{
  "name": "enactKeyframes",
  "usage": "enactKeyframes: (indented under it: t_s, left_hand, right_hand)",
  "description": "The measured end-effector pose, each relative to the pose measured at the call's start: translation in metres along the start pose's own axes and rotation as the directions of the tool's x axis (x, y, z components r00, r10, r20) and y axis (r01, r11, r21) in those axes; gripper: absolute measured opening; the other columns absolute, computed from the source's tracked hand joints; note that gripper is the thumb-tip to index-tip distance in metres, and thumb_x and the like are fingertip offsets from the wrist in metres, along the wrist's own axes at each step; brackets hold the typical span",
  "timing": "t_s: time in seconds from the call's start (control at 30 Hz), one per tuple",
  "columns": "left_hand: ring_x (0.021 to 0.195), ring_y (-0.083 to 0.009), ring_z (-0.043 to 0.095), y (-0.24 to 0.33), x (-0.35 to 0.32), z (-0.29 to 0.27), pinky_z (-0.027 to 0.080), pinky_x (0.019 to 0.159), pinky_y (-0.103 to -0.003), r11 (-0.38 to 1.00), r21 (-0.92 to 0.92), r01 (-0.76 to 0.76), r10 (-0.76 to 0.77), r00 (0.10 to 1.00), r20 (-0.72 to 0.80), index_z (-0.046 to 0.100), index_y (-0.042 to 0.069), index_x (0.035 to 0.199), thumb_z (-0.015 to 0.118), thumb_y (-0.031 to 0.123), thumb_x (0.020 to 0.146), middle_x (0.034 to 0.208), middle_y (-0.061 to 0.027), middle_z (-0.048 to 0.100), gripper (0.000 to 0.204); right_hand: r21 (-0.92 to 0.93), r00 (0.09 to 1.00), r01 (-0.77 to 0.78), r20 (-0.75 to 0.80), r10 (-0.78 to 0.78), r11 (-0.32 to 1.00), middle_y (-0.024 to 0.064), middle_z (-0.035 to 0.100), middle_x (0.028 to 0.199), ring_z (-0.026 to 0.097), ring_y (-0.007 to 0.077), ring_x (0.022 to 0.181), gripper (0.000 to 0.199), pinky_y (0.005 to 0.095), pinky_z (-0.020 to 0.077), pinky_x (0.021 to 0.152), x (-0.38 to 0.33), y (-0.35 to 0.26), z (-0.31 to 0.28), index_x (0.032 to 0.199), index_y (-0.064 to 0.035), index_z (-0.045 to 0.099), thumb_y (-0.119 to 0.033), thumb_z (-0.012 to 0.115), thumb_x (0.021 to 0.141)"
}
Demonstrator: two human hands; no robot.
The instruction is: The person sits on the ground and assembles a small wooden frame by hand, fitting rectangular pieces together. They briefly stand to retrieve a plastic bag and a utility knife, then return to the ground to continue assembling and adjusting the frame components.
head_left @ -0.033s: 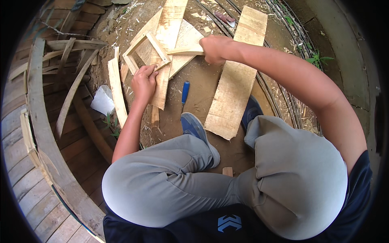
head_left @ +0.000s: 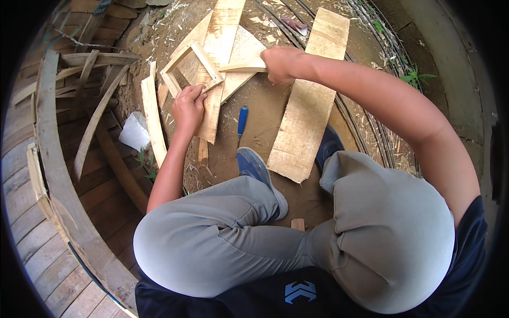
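Note:
A small four-sided wooden frame (head_left: pixel 208 62) rests on a plank (head_left: pixel 225 26) lying over other boards. My left hand (head_left: pixel 189 110) is closed on its near corner, thumb and fingers pressed on the wood. To the right, my right hand (head_left: pixel 281 64) is wrapped round one end of a pale wooden piece (head_left: pixel 244 65). That piece points left, its far end beside the frame's right corner; whether they touch I cannot tell. A screwdriver-like tool with a blue handle (head_left: pixel 243 121) lies on the dirt between my hands and my shoe.
A wide plank (head_left: pixel 310 106) slants across the ground on the right, with long thin rods (head_left: pixel 366 124) beyond it. Curved wooden strips (head_left: pixel 153 122) and a white block (head_left: pixel 134 131) lie at left, near a slatted wooden structure (head_left: pixel 53 116). Wood shavings litter the dirt.

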State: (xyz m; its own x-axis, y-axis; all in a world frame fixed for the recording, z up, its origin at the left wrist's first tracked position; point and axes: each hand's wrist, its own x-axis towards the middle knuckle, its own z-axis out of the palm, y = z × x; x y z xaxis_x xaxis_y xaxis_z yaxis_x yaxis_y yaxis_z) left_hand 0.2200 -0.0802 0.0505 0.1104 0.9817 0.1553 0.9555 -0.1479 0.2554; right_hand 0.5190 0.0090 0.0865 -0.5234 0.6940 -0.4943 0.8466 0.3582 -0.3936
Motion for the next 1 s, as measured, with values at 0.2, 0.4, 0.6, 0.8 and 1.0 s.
enactKeyframes:
  t_s: [0.2, 0.4, 0.6, 0.8, 1.0]
  left_hand:
    - [0.089, -0.0268, 0.07, -0.001, -0.001, 0.001, 0.054, 0.08, -0.037, 1.0, -0.005, 0.016, -0.016, 1.0, -0.023, 0.078, 0.01, 0.104, 0.074, 0.016, 0.086, 0.099, -0.0065, 0.074, 0.02]
    - [0.089, -0.0272, 0.07, -0.005, -0.003, 0.003, 0.055, 0.078, -0.038, 0.999, 0.03, -0.011, 0.012, 0.998, -0.061, 0.077, 0.011, 0.106, 0.073, 0.017, 0.087, 0.101, -0.006, 0.074, 0.02]
    - [0.089, -0.029, 0.07, -0.017, -0.002, 0.001, 0.055, 0.077, -0.038, 0.999, 0.043, -0.003, 0.004, 1.0, -0.005, 0.076, 0.013, 0.107, 0.071, 0.019, 0.088, 0.103, -0.0052, 0.074, 0.02]
    - [0.088, -0.0304, 0.07, -0.02, 0.002, -0.004, 0.055, 0.076, -0.039, 1.0, -0.009, 0.004, -0.003, 0.998, 0.06, 0.076, 0.012, 0.108, 0.071, 0.02, 0.089, 0.104, -0.0059, 0.073, 0.021]
    - [0.088, -0.0284, 0.071, -0.021, 0.004, -0.003, 0.055, 0.077, -0.038, 0.999, 0.021, 0.03, -0.032, 0.995, 0.098, 0.076, 0.013, 0.109, 0.072, 0.021, 0.089, 0.106, -0.0049, 0.074, 0.022]
  right_hand:
    - [-0.186, 0.985, 0.055, -0.153, -0.084, 0.981, 0.0191, 0.072, 0.097, 0.073, 0.0325, 0.09, 0.029, 0.0421, 0.0592, 0.074, 0.005, 0.008, 0.014, 0.106, 0.001, 0.059, -0.009, 0.071, 0.081]
    - [-0.34, 0.948, 0.107, -0.247, -0.199, 0.934, 0.0177, 0.072, 0.088, 0.074, 0.0322, 0.082, 0.028, 0.0415, 0.0591, 0.066, 0.018, 0.017, 0.011, 0.102, -0.0021, 0.051, -0.003, 0.07, 0.081]
    - [-0.21, 0.963, 0.08, -0.235, -0.129, 0.974, 0.0207, 0.072, 0.089, 0.074, 0.0334, 0.081, 0.019, 0.0423, 0.059, 0.063, 0.011, 0.001, 0.036, 0.102, -0.0002, 0.051, -0.001, 0.061, 0.086]
    - [-0.158, 0.972, 0.052, -0.217, -0.086, 0.986, 0.0213, 0.072, 0.092, 0.073, 0.0352, 0.084, 0.022, 0.0418, 0.059, 0.066, 0.009, -0.003, 0.037, 0.106, 0.0012, 0.051, -0.003, 0.062, 0.087]
    - [0.026, 0.998, 0.066, 0.0, -0.066, 0.997, 0.0246, 0.067, 0.107, 0.066, 0.0378, 0.105, 0.04, 0.0448, 0.0539, 0.087, 0.001, 0.003, 0.022, 0.118, 0.0015, 0.047, -0.015, 0.066, 0.086]
